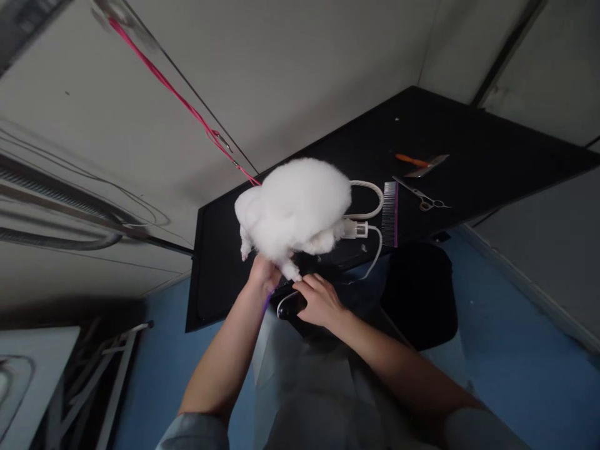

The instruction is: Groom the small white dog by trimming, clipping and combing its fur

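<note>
A white fluffy dog [304,194] stands on a black grooming table [215,262], seen from above. One of its legs [287,265] reaches toward me. My right hand [320,300] is closed at the end of this leg, its fingers pinching the paw. On the other side of the leg, my left hand [265,272] reaches in under the dog's body; fur and the leg hide most of its fingers. Something dark and rounded with a pale edge [291,306] shows beside my right thumb; I cannot make out what it is. A purple glint lies along my left wrist.
Right of the dog lie a white power adapter [357,230] with its cord, a purple-backed comb [390,215], scissors [425,201] and an orange-handled tool [415,160]. A pink leash [173,90] runs from above down to the dog. A black stool [422,297] stands below the table.
</note>
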`<state>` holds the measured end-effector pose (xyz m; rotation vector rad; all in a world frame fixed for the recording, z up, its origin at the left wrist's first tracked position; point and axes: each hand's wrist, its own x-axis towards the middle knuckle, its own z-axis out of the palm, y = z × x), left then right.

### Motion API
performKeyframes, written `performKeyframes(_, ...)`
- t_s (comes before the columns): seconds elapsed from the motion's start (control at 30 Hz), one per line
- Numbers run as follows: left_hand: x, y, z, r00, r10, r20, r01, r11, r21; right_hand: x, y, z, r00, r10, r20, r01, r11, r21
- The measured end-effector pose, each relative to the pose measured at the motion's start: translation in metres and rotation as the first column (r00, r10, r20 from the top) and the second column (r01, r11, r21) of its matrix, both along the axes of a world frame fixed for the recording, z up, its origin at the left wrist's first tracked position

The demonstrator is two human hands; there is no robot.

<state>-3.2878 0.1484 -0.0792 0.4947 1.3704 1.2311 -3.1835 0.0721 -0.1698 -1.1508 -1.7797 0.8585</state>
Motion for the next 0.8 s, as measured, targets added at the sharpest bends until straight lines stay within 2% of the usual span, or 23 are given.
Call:
performKeyframes(0.07, -0.003, -0.003, 0.005, 0.998, 0.058, 0.032, -0.056, 0.997, -0.056, 0.000, -0.004, -0.013, 0.993, 0.026, -0.115, -0.029, 0.999, -0.030)
performKeyframes(0.13, -0.005, -0.006, 0.004, 0.985, 0.153, 0.074, -0.146, 0.985, -0.087, 0.004, -0.012, -0.025, 0.931, -0.072, -0.357, 0.003, 0.982, -0.188)
performKeyframes(0.2, -0.007, -0.008, -0.001, 0.968, 0.207, 0.139, -0.197, 0.977, -0.083, 0.011, -0.018, -0.032, 0.780, -0.237, -0.579, -0.040, 0.905, -0.424)
performKeyframes(0.27, -0.011, -0.009, -0.006, 0.954, 0.231, 0.189, -0.214, 0.971, -0.107, 0.020, -0.020, -0.033, 0.607, -0.350, -0.714, -0.214, 0.793, -0.570)
performKeyframes(0.33, -0.015, -0.009, -0.008, 0.947, 0.226, 0.228, -0.193, 0.968, -0.160, 0.028, -0.014, -0.027, 0.460, -0.412, -0.787, -0.385, 0.706, -0.595)
performKeyframes(0.37, -0.017, -0.009, -0.008, 0.944, 0.226, 0.240, -0.185, 0.966, -0.182, 0.031, -0.009, -0.022, 0.395, -0.433, -0.810, -0.442, 0.684, -0.581)
performKeyframes(0.43, -0.019, -0.009, -0.006, 0.941, 0.218, 0.259, -0.162, 0.962, -0.220, 0.032, 0.003, -0.012, 0.284, -0.454, -0.844, -0.481, 0.694, -0.535)
performKeyframes(0.5, -0.019, -0.009, -0.003, 0.942, 0.198, 0.273, -0.127, 0.958, -0.258, 0.028, 0.016, -0.004, 0.201, -0.457, -0.866, -0.449, 0.743, -0.497)
performKeyframes(0.6, -0.017, -0.009, 0.001, 0.943, 0.169, 0.287, -0.095, 0.962, -0.254, 0.018, 0.029, 0.002, 0.157, -0.458, -0.875, -0.386, 0.787, -0.481)
performKeyframes(0.7, -0.014, -0.008, 0.005, 0.940, 0.176, 0.294, -0.126, 0.975, -0.181, 0.012, 0.033, 0.002, 0.192, -0.399, -0.896, -0.419, 0.792, -0.443)
performKeyframes(0.8, -0.011, -0.008, 0.006, 0.950, 0.158, 0.270, -0.104, 0.974, -0.203, 0.012, 0.034, 0.002, 0.243, -0.357, -0.902, -0.417, 0.801, -0.429)
